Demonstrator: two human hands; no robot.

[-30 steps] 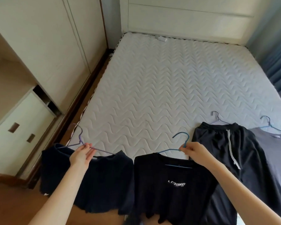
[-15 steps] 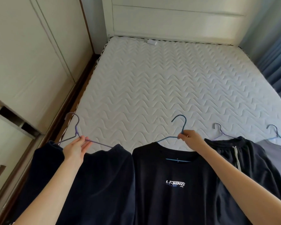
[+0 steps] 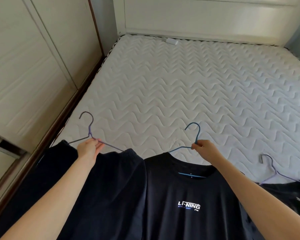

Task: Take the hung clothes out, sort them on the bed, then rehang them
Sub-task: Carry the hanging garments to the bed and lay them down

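Note:
My left hand (image 3: pixel 89 149) grips a purple wire hanger (image 3: pixel 88 129) that carries dark navy shorts (image 3: pixel 102 193), held over the left near edge of the bed. My right hand (image 3: pixel 205 150) grips a blue hanger (image 3: pixel 195 134) with a black T-shirt (image 3: pixel 189 196) that has a white logo on the chest. Both garments hang side by side above the near part of the white quilted mattress (image 3: pixel 189 94). At the right edge another black garment (image 3: pixel 289 191) on a purple hanger (image 3: pixel 270 168) lies on the mattress.
Cream wardrobe doors (image 3: pixel 33 66) stand along the left, with a dark wooden floor strip between them and the bed. A white headboard (image 3: pixel 206 16) closes the far end, with a small white object (image 3: pixel 171 41) below it.
Both hands have carried their hangers forward over the mattress. The view has closed in on the bed, and the grey shirt at the right has left the frame.

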